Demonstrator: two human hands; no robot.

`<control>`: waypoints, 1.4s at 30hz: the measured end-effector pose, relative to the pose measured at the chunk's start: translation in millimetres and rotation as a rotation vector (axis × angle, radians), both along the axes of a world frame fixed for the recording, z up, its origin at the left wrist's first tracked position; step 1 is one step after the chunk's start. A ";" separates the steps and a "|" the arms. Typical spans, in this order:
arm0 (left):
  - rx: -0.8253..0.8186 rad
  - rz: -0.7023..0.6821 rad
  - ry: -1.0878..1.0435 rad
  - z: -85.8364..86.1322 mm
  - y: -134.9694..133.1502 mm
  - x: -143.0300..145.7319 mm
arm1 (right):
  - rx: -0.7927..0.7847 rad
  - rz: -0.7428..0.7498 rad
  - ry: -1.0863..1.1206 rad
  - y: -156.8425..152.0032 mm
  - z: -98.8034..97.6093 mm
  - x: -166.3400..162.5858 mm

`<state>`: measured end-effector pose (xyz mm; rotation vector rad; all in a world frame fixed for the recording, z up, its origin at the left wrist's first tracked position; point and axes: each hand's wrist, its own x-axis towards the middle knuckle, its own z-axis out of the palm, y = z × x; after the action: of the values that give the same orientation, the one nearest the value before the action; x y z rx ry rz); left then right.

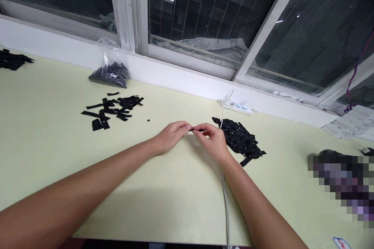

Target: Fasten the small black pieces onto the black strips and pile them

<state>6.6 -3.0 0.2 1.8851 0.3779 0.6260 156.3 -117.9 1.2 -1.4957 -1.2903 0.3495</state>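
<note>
My left hand (173, 136) and my right hand (212, 140) meet above the middle of the table, fingertips pinched close together. Between them they grip a small black fabric strip (200, 130), mostly covered by the fingers. A pale narrow piece (190, 133) shows just under the fingertips; I cannot tell what it is. To the right of my right hand lies a dense pile of black strips (239, 138) with small shiny spots. On the left, a looser scatter of black strips (117, 109) lies beyond my left hand, with a small dark disc (148, 120) nearer to it.
A clear plastic bag (109, 68) of black pieces stands against the wall. A white power strip (238, 107) sits at the back, its cable (224, 194) running past my right wrist to the front edge. More black strips (13, 60) lie far left. A blurred person (341, 179) is at right.
</note>
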 end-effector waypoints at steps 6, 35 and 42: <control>-0.508 -0.200 0.005 -0.3 -6.0 4.3 | 0.098 -0.019 -0.136 -4.2 7.4 -3.3; -0.372 -0.039 0.069 -0.8 -5.8 5.7 | 0.092 -0.087 -0.497 -4.7 2.3 1.9; 0.141 -0.006 0.139 -4.8 -10.3 3.0 | 0.002 -0.084 -0.600 -5.2 2.7 -1.5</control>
<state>9.5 -13.3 -4.5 2.0704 0.4265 0.5301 154.8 -123.1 4.0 -1.7156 -1.6770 -0.1764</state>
